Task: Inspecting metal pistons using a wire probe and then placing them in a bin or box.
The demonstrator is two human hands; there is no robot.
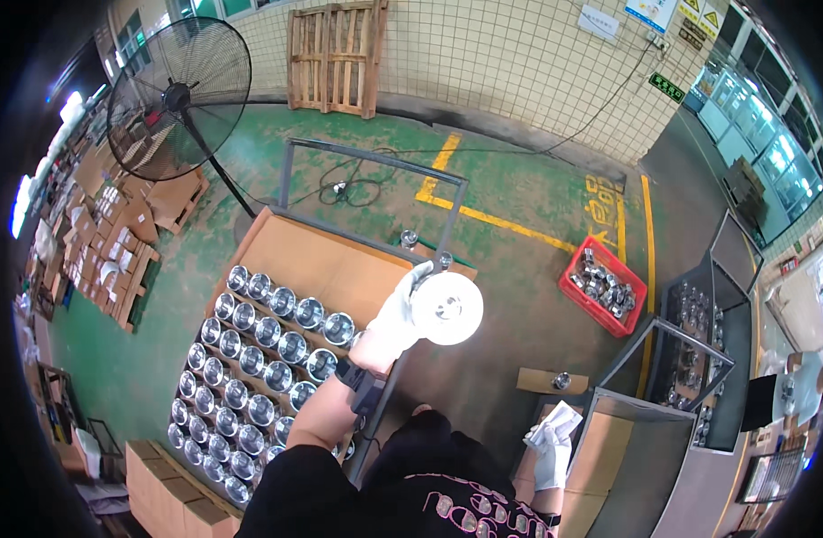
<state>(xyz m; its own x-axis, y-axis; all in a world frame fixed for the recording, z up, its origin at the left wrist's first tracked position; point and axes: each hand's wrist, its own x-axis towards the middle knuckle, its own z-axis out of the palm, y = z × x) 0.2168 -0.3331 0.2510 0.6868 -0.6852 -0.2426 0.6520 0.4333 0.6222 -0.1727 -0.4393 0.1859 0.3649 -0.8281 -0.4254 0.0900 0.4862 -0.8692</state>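
My left hand (401,312), in a white glove, reaches out over the edge of the cart and is closed on a round metal part (449,309). Its disc-shaped face is bright white with glare, with small dark marks near the middle. Low on the right, my right hand (551,455), also gloved, holds a folded white cloth (559,419); whether it is cloth or paper is hard to make out. Left of my left forearm, several rows of shiny cup-shaped metal parts (261,410) stand on the cardboard-lined cart (340,255).
Two more metal parts (409,238) are by the cart's far corner. A red crate (598,309) of metal pieces sits on the floor to the right. Grey metal bins (640,408) stand at the right, and a large fan (177,97) at the far left. A cable (349,188) lies coiled behind the cart.
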